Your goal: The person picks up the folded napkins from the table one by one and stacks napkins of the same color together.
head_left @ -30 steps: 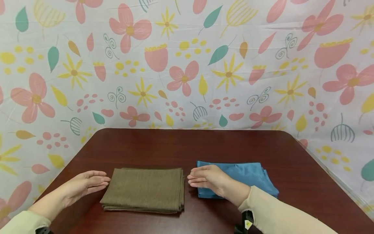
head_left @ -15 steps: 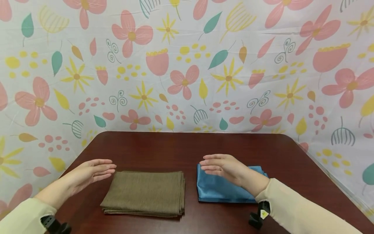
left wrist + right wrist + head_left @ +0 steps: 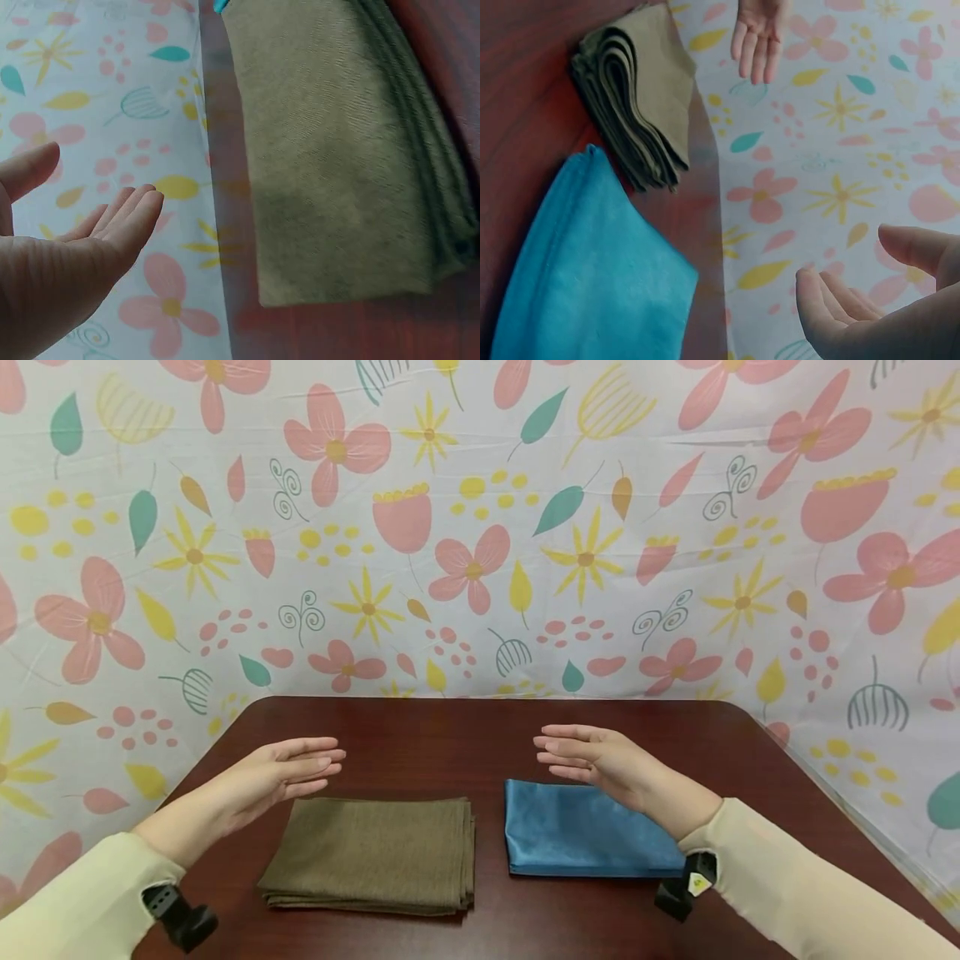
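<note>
A folded olive-brown cloth (image 3: 375, 852) lies on the left of the table, its stacked layers showing in the right wrist view. To its right is a folded shiny blue cloth (image 3: 585, 839). My left hand (image 3: 277, 777) hovers above the brown cloth's far left corner, fingers straight, holding nothing. Over the blue cloth, my right hand (image 3: 607, 764) hangs in the air with extended fingers and nothing in it. The palms face each other, apart. Neither hand touches a cloth in the wrist views.
The dark reddish-brown table (image 3: 442, 743) has rounded far corners. Behind it hangs a white sheet (image 3: 480, 468) printed with flowers and leaves. Each wrist carries a small black camera (image 3: 180, 918) near the cream sleeve.
Both hands have risen from beside and over the cloths and shifted away from me. The left has moved right, the right has moved rightward too. The cloths stay in place.
</note>
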A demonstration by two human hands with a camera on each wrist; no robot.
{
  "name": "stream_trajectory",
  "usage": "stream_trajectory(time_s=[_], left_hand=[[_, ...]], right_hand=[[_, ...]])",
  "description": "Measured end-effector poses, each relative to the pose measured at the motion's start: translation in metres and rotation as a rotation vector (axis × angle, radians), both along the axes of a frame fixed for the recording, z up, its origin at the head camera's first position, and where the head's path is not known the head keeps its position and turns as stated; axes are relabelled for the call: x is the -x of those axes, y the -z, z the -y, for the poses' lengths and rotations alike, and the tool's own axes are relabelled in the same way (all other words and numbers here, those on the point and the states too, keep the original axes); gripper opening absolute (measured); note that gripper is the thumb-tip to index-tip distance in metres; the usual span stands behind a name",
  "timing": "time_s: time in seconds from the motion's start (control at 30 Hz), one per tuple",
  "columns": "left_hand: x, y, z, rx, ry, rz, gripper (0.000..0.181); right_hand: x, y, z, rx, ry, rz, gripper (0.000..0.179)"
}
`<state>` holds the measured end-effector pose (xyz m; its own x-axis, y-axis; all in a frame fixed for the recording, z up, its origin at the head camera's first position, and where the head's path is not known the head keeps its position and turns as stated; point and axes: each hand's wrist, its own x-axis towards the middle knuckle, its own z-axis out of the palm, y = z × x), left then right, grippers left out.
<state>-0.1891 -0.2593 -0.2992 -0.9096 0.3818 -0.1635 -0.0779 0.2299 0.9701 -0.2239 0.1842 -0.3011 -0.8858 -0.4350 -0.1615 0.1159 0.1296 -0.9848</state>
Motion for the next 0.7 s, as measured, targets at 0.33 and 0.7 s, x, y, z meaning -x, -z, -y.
stream_trajectory(time_s=[0.33, 0.7], left_hand=[[0.010, -0.014, -0.027, -0.019, 0.005, -0.038, 0.065], [0.024, -0.021, -0.055, 0.016, 0.021, -0.078, 0.066]], right_hand=[[0.011, -0.013, -0.010, -0.022, 0.015, -0.025, 0.063], [0.023, -0.028, -0.021, -0.080, 0.019, -0.071, 0.065]])
